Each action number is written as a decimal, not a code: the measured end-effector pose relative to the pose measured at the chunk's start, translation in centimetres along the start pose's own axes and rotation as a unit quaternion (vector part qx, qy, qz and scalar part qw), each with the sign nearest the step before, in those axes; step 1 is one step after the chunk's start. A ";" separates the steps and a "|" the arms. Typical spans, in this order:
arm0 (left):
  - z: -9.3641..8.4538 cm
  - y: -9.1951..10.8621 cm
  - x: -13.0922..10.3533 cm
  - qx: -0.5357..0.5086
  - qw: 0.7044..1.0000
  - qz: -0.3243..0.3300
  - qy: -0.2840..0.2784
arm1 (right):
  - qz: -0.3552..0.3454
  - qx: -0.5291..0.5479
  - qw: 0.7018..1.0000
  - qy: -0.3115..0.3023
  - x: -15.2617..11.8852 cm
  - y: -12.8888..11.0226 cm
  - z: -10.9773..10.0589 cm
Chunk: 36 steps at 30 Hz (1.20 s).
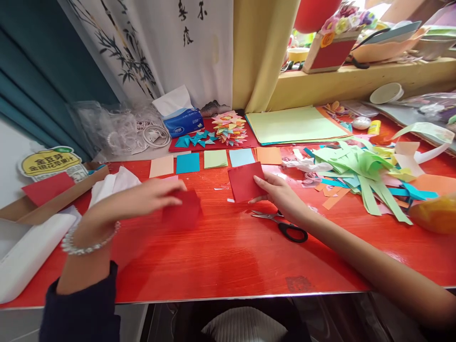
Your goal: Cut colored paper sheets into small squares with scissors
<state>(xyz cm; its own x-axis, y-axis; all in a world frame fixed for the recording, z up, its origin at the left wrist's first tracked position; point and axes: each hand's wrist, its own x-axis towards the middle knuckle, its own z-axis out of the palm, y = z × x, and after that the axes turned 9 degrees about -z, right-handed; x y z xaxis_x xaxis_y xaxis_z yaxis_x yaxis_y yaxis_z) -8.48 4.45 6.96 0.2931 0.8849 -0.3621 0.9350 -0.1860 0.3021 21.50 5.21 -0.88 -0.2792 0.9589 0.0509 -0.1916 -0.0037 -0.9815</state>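
My right hand pinches a small stack of dark red paper squares by its right side, thumb on top. Blurred by motion, my left hand grips another red paper square at its upper left, over the red table. Black-handled scissors lie slightly spread just below my right hand. Behind both hands runs a row of small paper squares: peach, blue, light green, pale blue and orange. A pink square is partly hidden by my left hand.
Paper strips and scraps are heaped at the right. At the back are large green sheets, folded paper pieces and a blue tissue pack. A cardboard box and a white roll are at the left.
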 end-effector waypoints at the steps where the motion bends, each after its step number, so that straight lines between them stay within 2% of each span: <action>1: -0.7 -0.8 -0.2 -0.080 0.995 -0.018 0.054 | -0.001 0.008 1.000 -0.002 0.0 0.1 -0.1; 3: -1.5 -2.2 -0.3 -0.222 0.964 -0.026 0.142 | 0.003 0.020 1.000 -0.004 0.1 0.1 -0.1; 4: -1.8 -2.6 -0.1 -0.257 0.947 -0.036 0.190 | 0.005 0.022 1.000 -0.003 0.1 0.2 -0.1; 6: -1.8 -2.7 0.5 -0.283 0.927 -0.061 0.238 | 0.004 0.018 1.000 -0.001 0.2 0.2 0.0; 9: -1.2 -1.4 1.5 -0.267 0.934 -0.086 0.223 | -0.001 0.006 1.000 0.000 0.1 0.0 0.2; 11: -0.7 0.1 1.8 -0.248 0.948 -0.065 0.188 | 0.000 -0.001 1.000 0.000 0.0 -0.2 0.4; 13: 0.1 1.7 2.0 -0.239 0.954 -0.026 0.179 | 0.000 -0.005 1.000 -0.008 -0.2 -0.2 0.6; 19: 3.8 5.4 3.0 -0.279 0.944 0.037 0.171 | 0.049 0.012 0.997 -0.055 -1.0 -0.2 1.1; 23: 5.5 6.7 3.3 -0.248 0.940 0.058 0.227 | 0.074 0.058 0.992 -0.080 -1.4 -0.5 1.6; 28: 6.1 7.3 3.0 -0.153 0.939 0.072 0.300 | 0.080 0.089 0.990 -0.070 -1.5 -0.4 1.8; 31: 6.7 7.5 3.0 -0.138 0.936 0.096 0.309 | 0.084 0.091 0.989 -0.084 -1.6 -0.5 1.8; 36: 7.3 8.0 3.0 -0.130 0.933 0.100 0.320 | 0.104 0.070 0.986 -0.108 -1.9 -1.0 2.1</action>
<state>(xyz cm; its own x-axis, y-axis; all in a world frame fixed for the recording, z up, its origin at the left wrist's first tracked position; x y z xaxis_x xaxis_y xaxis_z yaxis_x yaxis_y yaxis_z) 1.33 2.48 1.84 0.1999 0.9328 0.3000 0.7700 -0.3389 0.5407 20.23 2.84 0.39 -0.5178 0.8502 -0.0956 -0.2328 -0.2475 -0.9405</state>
